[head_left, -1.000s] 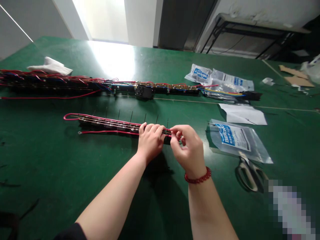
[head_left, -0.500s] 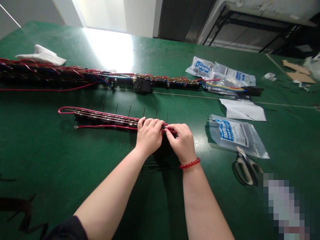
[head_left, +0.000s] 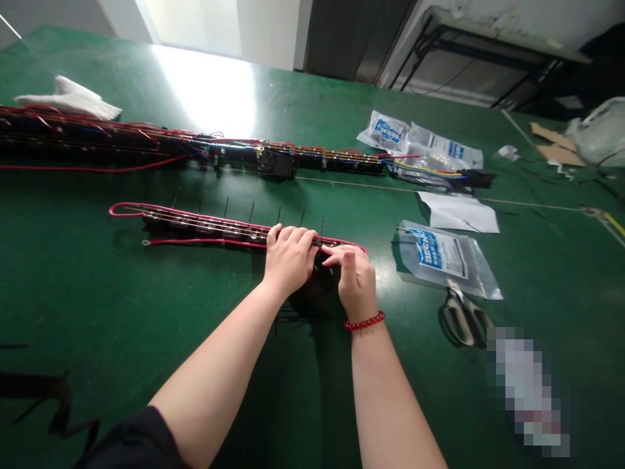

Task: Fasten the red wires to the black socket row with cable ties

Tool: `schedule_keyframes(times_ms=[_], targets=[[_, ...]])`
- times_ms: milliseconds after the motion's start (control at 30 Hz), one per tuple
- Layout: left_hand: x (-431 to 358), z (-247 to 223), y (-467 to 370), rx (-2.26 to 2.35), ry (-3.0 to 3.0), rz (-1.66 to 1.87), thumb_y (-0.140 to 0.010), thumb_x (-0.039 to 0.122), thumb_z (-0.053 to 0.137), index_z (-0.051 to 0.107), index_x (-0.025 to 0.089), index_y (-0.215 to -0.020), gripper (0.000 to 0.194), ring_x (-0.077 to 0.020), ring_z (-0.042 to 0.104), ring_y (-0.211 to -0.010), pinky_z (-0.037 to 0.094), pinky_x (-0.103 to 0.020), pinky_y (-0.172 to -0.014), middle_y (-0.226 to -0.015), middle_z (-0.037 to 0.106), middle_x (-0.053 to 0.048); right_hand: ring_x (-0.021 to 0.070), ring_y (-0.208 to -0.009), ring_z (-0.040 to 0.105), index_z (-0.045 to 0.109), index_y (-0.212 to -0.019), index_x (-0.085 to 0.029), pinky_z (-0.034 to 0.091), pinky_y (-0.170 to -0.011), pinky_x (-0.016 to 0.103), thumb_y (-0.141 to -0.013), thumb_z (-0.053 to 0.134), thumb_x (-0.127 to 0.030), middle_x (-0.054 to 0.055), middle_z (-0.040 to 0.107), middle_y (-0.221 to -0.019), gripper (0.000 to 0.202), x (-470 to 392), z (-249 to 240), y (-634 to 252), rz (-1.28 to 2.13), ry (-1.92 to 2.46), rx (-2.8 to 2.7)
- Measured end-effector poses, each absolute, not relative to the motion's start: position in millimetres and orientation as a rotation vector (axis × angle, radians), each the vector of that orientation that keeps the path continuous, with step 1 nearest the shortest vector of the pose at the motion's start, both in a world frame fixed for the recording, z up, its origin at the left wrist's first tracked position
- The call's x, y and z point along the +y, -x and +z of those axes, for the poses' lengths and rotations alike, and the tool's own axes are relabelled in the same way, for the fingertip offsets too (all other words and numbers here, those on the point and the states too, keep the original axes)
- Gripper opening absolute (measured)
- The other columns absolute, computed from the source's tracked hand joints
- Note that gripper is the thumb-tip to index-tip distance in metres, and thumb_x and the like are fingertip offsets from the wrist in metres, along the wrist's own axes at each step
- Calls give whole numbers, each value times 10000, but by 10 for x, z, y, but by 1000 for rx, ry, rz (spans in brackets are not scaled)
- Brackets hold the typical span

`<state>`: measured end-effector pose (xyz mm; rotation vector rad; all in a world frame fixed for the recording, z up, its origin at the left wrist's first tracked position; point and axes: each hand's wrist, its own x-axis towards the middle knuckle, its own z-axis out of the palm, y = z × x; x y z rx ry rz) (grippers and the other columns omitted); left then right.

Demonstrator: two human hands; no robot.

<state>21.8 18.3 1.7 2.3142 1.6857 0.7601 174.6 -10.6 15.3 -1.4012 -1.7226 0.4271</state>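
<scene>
A left hand (head_left: 289, 257) lies across a wired strip (head_left: 209, 225) at the center of the frame, a right hand (head_left: 360, 283) in a red bead bracelet (head_left: 364, 324) at its right end; scissors (head_left: 467, 319) rest on the green desk (head_left: 146, 326), lower right.

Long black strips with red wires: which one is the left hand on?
The shorter, nearer black strip is under the left hand; the longer black strip, lying beyond, untouched, bears a black box-shaped part.
</scene>
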Motion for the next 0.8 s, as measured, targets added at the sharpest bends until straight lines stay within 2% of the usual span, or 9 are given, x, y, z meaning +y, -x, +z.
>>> schedule_keyframes(times_ms=[133, 267, 400, 533, 667, 800], targets=[[181, 30, -217, 1679, -2316, 762, -1002, 312, 447, 642, 262, -1215, 294, -257, 569, -1199, 236, -488, -1182, -1239, 705, -48, 219, -1099, 675, 780, -836, -239, 482, -1035, 469, -1024, 290, -267, 41, 794, -1078, 526, -207, 62, -1712, 315, 1412, -1725], [177, 33, -220, 1687, -2304, 768, -994, 310, 461, 647, 268, -1209, 287, -258, 573, -1194, 239, -487, -1181, -1229, 708, -48, 206, -1030, 713, 803, -883, -249, 532, -997, 446, -988, 341, -215, 34, 805, -961, 475, -197, 33, -1706, 225, 1372, -1751], [180, 16, -222, 1687, -2305, 770, -992, 318, 466, 650, 271, -1207, 286, -259, 575, -1192, 238, -486, -1182, -1231, 709, -49, 206, -857, 735, 774, -780, -253, 583, -874, 411, -978, 444, -221, 38, 790, -835, 387, -139, 36, -1687, 89, 1372, -1676], [184, 8, -217, 1684, -2307, 772, -999, 328, 452, 646, 271, -1218, 298, -250, 571, -1205, 234, -477, -1190, -1250, 702, -41, 182, -700, 697, 656, -588, -244, 566, -732, 340, -966, 527, -249, 37, 744, -711, 399, -151, 23, -1653, 20, 1438, -1622], [184, 17, -214, 1695, -2306, 746, -994, 325, 462, 644, 277, -1218, 293, -254, 570, -1205, 239, -479, -1187, -1251, 702, -36, 138, -558, 601, 577, -541, -223, 479, -614, 280, -957, 540, -313, 10, 648, -577, 427, -181, 1, -1624, 162, 1569, -1663], [185, 19, -216, 1702, -2303, 742, -1002, 323, 450, 643, 288, -1215, 290, -258, 566, -1214, 244, -481, -1177, -1247, 706, -34, 132, -547, 602, 701, -760, -230, 432, -570, 251, -891, 607, -363, -20, 684, -623, 210, -170, -25, -1585, 423, 1743, -1635]])
